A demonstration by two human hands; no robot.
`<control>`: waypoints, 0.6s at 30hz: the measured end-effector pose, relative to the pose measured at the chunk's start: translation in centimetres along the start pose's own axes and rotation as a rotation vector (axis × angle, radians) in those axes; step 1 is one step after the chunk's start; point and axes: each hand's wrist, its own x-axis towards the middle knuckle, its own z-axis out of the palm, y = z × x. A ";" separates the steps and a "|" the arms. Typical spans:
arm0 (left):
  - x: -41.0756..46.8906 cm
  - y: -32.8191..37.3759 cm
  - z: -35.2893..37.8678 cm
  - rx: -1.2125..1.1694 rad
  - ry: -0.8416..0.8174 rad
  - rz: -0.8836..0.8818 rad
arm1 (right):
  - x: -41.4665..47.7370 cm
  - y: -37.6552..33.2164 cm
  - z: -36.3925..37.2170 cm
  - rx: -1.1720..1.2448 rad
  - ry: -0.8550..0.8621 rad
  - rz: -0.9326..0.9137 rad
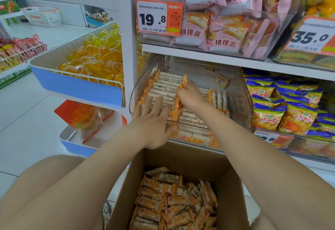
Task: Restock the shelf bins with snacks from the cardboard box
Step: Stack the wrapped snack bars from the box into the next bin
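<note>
Many crinkly oblong bars [166, 84] in clear bin [199, 70]; left hand [152, 121] flat.

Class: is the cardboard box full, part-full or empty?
Part-full: snack bars lie low in the cardboard box, bare walls above them.

- My left hand [154, 121] lies flat, fingers spread, on the wrapped bars [163, 86] stacked in the clear bin [135, 91].
- My right hand [190, 96] reaches further in. Its fingers curl at the orange wrapper ends, apparently pinching one of the wrapped bars, though blur hides the grip.
- The cardboard box [181, 155] sits open just below the bin, holding loose packets [174, 202] of the same kind.
</note>
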 end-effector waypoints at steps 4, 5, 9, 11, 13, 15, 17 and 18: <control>0.0 -0.1 0.3 0.060 -0.074 -0.004 | 1.4 -0.3 0.8 0.021 -0.108 0.008; 0.0 -0.1 0.3 0.057 -0.075 -0.008 | 1.5 -0.4 0.8 0.005 -0.124 0.010; -0.1 -0.1 0.3 0.066 -0.069 -0.016 | 1.6 -0.4 0.2 -0.008 -0.060 -0.018; -0.4 -0.1 0.2 0.067 -0.053 -0.001 | 0.7 -0.4 -0.7 -0.135 0.038 -0.058; -0.9 0.0 -0.1 0.059 -0.001 0.014 | -0.7 -0.6 -1.7 -0.236 0.132 -0.108; -1.8 0.2 -0.5 0.050 0.125 0.054 | -3.5 -0.9 -2.8 -0.205 0.198 -0.181; -3.0 0.5 -0.7 0.005 0.317 0.138 | -7.1 -0.8 -3.5 -0.198 0.180 -0.258; -3.6 0.6 -0.7 -0.043 0.414 0.180 | -9.1 -0.5 -3.8 -0.203 0.136 -0.265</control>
